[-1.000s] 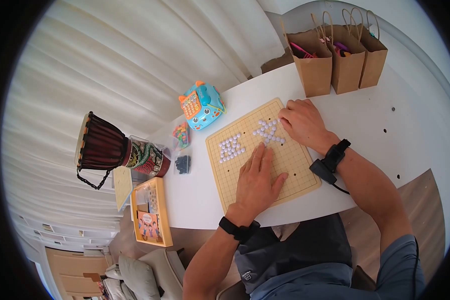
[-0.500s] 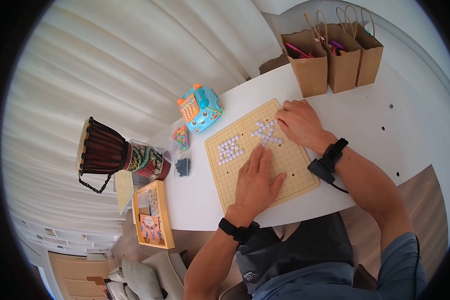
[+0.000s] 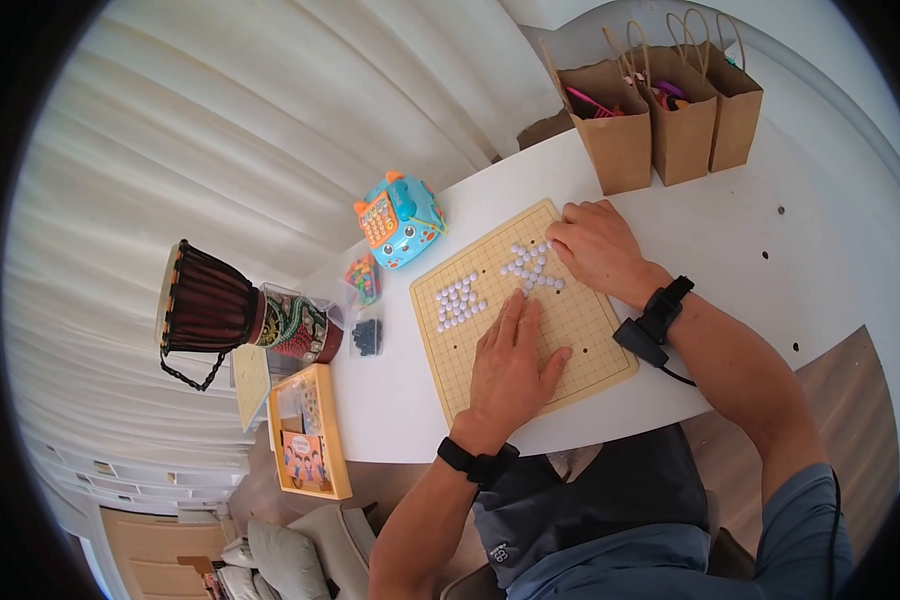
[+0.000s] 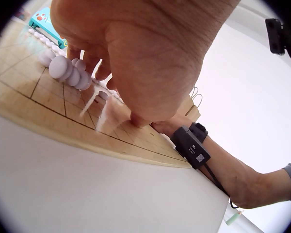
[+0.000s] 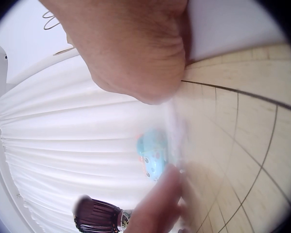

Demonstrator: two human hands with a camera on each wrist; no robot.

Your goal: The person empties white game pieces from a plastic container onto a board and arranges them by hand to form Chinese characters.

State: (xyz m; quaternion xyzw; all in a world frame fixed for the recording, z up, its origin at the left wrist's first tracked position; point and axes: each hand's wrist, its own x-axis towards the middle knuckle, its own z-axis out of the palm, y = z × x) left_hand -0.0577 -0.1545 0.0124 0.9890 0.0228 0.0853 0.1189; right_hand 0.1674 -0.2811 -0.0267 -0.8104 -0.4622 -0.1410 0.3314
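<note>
On the wooden grid board [image 3: 595,370] lie two groups of white game stones, a left group [image 3: 460,300] and a right group [image 3: 530,262]. My left hand [image 3: 510,355] rests palm down on the board, fingers straight and thumb spread, its fingertips at the near edge of the right group. Stones [image 4: 60,68] show beside its fingers in the left wrist view. At the far right side of that group is my right hand [image 3: 602,245], fingers curled, fingertips right at the outermost stones. I cannot tell whether it pinches a stone, because its fingertips are hidden.
Left of the board stand a blue toy telephone [image 3: 402,228], a box of colourful pieces [image 3: 362,280], a box of dark stones [image 3: 366,338] and a drum [image 3: 210,298]. A wooden tray [image 3: 342,470] is at the table's left edge. Paper bags [image 3: 625,155] stand at the back right.
The head view has shifted slightly. Both hands keep their places on the board, and the stone groups look the same.
</note>
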